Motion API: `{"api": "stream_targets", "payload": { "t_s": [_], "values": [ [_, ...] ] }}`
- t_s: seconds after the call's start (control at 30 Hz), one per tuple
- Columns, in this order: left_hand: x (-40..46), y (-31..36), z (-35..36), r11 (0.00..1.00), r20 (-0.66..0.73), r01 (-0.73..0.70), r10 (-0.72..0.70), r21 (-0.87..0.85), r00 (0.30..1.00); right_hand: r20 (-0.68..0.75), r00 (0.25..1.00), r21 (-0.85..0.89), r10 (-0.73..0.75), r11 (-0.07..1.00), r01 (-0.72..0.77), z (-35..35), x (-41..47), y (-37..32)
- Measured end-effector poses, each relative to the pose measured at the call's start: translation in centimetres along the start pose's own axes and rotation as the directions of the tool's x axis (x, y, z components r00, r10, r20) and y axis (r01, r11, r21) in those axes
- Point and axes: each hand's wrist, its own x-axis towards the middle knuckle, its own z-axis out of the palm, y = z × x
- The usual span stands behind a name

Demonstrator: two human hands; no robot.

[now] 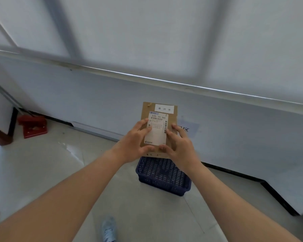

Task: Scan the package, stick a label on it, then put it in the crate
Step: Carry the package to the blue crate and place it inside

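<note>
A flat brown cardboard package (pixel 171 117) is held up in front of me, above the dark blue slotted crate (pixel 163 175) that stands on the floor by the wall. The package carries a white shipping label (pixel 158 130) with barcodes and a smaller white label (pixel 164 108) with printed characters near its top edge. My left hand (pixel 131 145) grips the package's lower left side, fingers spread over the shipping label. My right hand (pixel 180 145) grips its lower right side. The package's lower edge is partly hidden by my hands.
A white wall with a paper sign (pixel 187 128) runs behind the crate. A red dustpan-like object (pixel 33 126) sits on the floor at the left near a wooden door frame (pixel 0 133). My shoe (pixel 109 229) shows at the bottom on the pale tiled floor.
</note>
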Motion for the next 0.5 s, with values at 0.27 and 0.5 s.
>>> {"api": "stream_targets", "payload": {
  "t_s": [0.27, 0.5],
  "values": [
    [6.4, -10.4, 1.0, 0.997, 0.178, -0.071, 0.076, -0.035, 0.981, 0.004, 0.982, 0.008, 0.191, 0.982, -0.191, 7.0, 6.6, 1.2],
    [11.0, -18.6, 1.9, 0.989, 0.254, -0.089, 0.117, -0.12, 0.96, 0.005, 0.947, -0.002, 0.322, 0.947, -0.322, 12.7, 12.3, 1.7]
  ]
}}
